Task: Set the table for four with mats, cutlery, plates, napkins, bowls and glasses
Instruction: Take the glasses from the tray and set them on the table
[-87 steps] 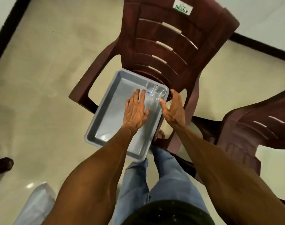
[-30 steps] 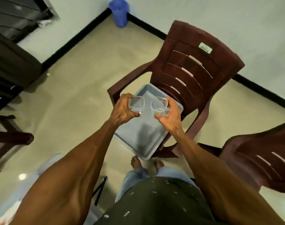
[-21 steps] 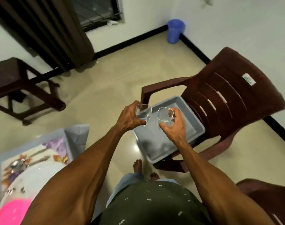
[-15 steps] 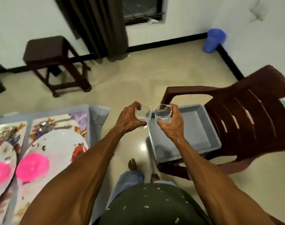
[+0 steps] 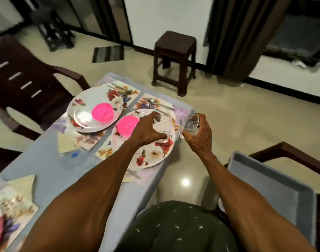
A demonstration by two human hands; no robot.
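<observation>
My left hand (image 5: 146,130) was closed around a clear, square-rimmed drinking glass (image 5: 162,127), the grip wrapping its side, and it hung above the near floral plate (image 5: 151,155) at the centre of the frame. My right hand (image 5: 199,137) had its grip shut on a second clear glass of the same shape (image 5: 190,124), held just right of the first and past the counter's right edge, over the pale floor. The two glasses were close together; I could not tell whether they touched.

The counter (image 5: 50,171), covered in light blue, ran from the lower left up to the middle of the frame. On it lay flowered place mats (image 5: 155,102) with cutlery (image 5: 151,104) at their far ends. The near plate carried a bright pink bowl (image 5: 127,125), partly hidden by my left wrist. A second floral plate (image 5: 82,117) sat to its upper left with another pink bowl (image 5: 102,113) on it. A pale folded napkin (image 5: 66,142) lay beside that mat.

At the lower right, a grey plastic tray (image 5: 275,188) rested on a dark brown chair. A dark wooden stool (image 5: 173,59) stood at the upper centre, and another brown plastic chair (image 5: 22,82) filled the upper left.
</observation>
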